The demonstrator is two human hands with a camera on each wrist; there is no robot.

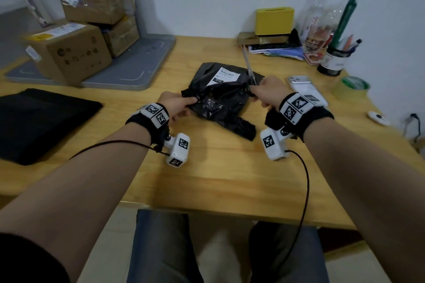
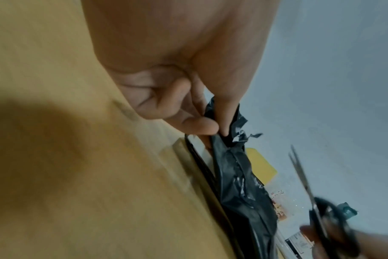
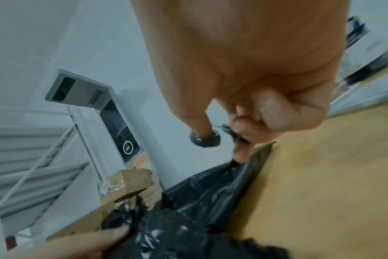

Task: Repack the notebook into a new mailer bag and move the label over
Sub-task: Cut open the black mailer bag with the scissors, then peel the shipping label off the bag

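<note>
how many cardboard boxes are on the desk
3 visible, all at the far left: one large box in front, one stacked on another behind it. More may be hidden behind.

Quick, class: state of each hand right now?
Left hand: pinching the black mailer bag.
Right hand: gripping the scissors.

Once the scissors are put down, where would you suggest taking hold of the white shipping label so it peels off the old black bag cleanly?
Pinch a corner of the label, probably a near one, coming from the person's side. It lies flat on the black bag, so only edges offer purchase. The left hand already pinches the bag's edge to steady it; the right hand holds the scissors.
</note>
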